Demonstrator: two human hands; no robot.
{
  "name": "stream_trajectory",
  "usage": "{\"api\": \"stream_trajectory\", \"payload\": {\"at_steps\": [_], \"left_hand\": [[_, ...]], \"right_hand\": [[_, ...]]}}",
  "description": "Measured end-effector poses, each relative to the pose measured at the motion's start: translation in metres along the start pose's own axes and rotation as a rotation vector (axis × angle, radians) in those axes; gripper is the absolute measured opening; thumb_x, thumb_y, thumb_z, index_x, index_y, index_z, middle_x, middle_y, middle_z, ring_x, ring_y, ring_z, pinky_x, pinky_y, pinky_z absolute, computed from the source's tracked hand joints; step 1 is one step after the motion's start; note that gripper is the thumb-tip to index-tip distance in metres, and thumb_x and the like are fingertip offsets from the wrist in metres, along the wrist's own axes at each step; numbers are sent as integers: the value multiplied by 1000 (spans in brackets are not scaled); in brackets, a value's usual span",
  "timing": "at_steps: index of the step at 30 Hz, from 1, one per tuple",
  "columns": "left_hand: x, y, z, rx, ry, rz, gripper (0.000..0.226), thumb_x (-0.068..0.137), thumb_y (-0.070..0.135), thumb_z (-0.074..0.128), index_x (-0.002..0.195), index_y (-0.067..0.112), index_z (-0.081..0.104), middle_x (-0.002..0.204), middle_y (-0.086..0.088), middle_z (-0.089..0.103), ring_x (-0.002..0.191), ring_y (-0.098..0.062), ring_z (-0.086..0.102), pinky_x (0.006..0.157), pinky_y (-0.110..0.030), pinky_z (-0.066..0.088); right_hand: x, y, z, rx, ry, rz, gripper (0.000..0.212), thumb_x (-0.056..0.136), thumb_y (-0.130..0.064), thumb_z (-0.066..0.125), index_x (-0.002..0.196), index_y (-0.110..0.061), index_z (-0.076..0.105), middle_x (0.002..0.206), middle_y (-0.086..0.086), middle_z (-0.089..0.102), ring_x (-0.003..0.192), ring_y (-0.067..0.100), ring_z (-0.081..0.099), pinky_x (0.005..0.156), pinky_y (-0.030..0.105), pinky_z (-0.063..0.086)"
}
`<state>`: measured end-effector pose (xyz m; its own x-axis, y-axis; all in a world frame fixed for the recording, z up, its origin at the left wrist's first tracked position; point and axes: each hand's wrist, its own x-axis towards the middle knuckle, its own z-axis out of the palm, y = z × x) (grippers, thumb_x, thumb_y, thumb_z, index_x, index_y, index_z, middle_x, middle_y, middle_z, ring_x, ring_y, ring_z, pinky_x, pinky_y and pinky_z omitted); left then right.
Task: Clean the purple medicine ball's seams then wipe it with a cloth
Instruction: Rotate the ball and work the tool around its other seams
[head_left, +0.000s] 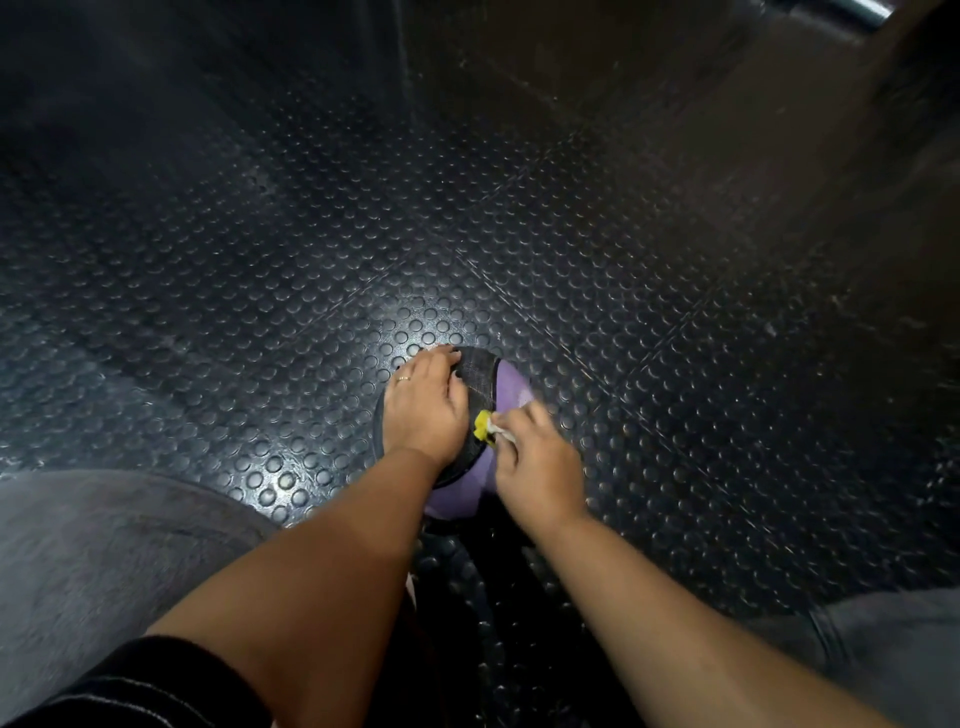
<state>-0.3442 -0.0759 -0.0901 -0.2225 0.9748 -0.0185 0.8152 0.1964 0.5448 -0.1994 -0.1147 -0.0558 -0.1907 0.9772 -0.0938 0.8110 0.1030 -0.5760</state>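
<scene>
Fingers (514, 423) of right hand (540, 467) pinch a yellow wad (484, 423) at the ball (511, 387) seam. Left hand (423, 410) lies spread on top, grasping nothing. Ball sits mid-floor (260, 270). Risk: a hard scrub rolls it from under the loose palm.

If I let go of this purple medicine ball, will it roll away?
Probably only slightly: the medicine ball is round, and the left hand lies over it, seemingly steadying it against the yellow item in the right hand. The studded rubber floor likely holds it.
</scene>
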Motion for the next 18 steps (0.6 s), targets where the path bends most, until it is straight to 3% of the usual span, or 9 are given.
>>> {"api": "stream_trajectory", "payload": {"at_steps": [7,12,18], "left_hand": [[-12,-1,0,-46,19,37,51,85,36,30,120,20,64,132,6,60,125,-18,51,108,-45,36],[-25,-4,4,-12,39,98,42,88,34,40,120,19,64,134,5,60,130,-24,50,109,-49,38],[-20,-8,1,-35,78,41,42,89,37,40,118,18,63,131,4,60,122,-20,53,104,-43,41]], "right_hand": [[53,-8,-6,-105,26,116,20,94,-18,49,110,-15,62,114,7,53,92,33,59,74,39,48],[104,3,-7,-118,-112,282,29,89,-7,52,109,-20,68,114,8,60,100,30,60,77,31,46],[104,1,-17,-6,-200,217,29,85,-6,52,100,-22,71,105,9,67,94,29,61,74,29,46]]}}
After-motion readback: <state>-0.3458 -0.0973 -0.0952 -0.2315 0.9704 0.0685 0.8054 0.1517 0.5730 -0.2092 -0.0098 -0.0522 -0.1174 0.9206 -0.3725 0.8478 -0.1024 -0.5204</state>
